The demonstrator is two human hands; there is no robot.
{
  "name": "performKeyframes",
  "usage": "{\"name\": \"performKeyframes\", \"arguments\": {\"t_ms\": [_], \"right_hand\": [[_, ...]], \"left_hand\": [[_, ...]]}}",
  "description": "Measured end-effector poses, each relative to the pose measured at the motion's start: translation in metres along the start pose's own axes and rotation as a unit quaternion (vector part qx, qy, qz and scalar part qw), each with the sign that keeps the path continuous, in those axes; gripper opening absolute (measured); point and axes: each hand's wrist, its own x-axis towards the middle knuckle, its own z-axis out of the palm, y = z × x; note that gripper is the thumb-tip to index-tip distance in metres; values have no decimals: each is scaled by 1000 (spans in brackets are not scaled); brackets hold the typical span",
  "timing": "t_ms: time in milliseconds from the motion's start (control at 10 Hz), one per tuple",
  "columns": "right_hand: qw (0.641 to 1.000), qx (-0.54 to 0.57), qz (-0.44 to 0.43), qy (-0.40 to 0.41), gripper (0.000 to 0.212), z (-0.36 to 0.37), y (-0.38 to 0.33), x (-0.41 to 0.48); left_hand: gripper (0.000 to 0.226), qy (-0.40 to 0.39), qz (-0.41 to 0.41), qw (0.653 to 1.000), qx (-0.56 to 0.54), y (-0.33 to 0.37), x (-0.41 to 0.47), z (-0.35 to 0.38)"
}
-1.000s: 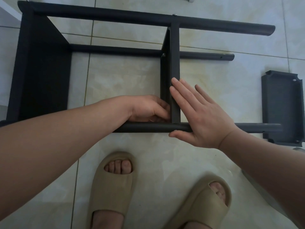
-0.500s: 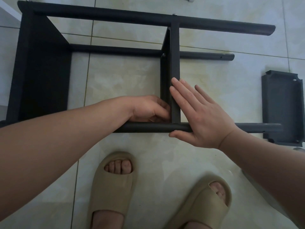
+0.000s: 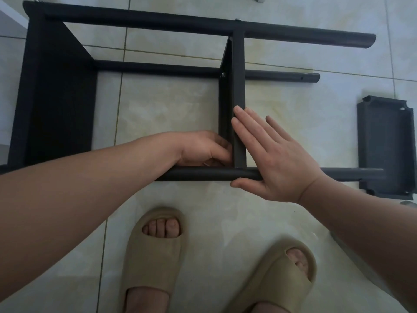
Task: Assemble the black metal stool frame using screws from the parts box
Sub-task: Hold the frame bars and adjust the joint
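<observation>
The stool frame (image 3: 56,98) lay on its side on the tiled floor (image 3: 169,109), at the person's feet. The right hand (image 3: 275,159) was spread flat, fingers straight, pressing the crosspiece (image 3: 239,75) against the near leg tube (image 3: 198,174). The left hand (image 3: 203,150) was tucked into the inside corner of that joint, fingers curled; whether it pinched a screw I could not tell. To my eye a fastener was being started there. It would be best to keep the flat hand steady so the holes stay aligned, and to turn gently until the thread bites. A loose black panel (image 3: 388,145) lay by the tube's right end.
</observation>
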Motion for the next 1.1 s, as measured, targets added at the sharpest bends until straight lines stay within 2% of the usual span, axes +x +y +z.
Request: {"name": "performKeyframes", "arguments": {"t_ms": [100, 300, 500, 600, 800, 1000, 1100], "right_hand": [[1000, 1, 1, -1, 101, 0, 0, 0], [1000, 1, 3, -3, 101, 0, 0, 0], [1000, 3, 2, -2, 101, 0, -1, 0], [1000, 3, 2, -4, 101, 1, -1, 0], [1000, 1, 3, -5, 101, 0, 0, 0], [1000, 1, 4, -7, 102, 0, 0, 0], [1000, 1, 4, -7, 101, 0, 0, 0]], "left_hand": [[14, -10, 7, 1000, -19, 2, -1, 0], [18, -55, 10, 995, -77, 3, -1, 0], [10, -17, 14, 1000, 9, 0, 1, 0], [7, -20, 15, 1000, -7, 0, 1, -1], [17, -46, 12, 996, -81, 3, -1, 1], [23, -3, -2, 999, 54, 3, -3, 1], [18, -4, -3, 1000, 13, 2, -2, 2]]}}
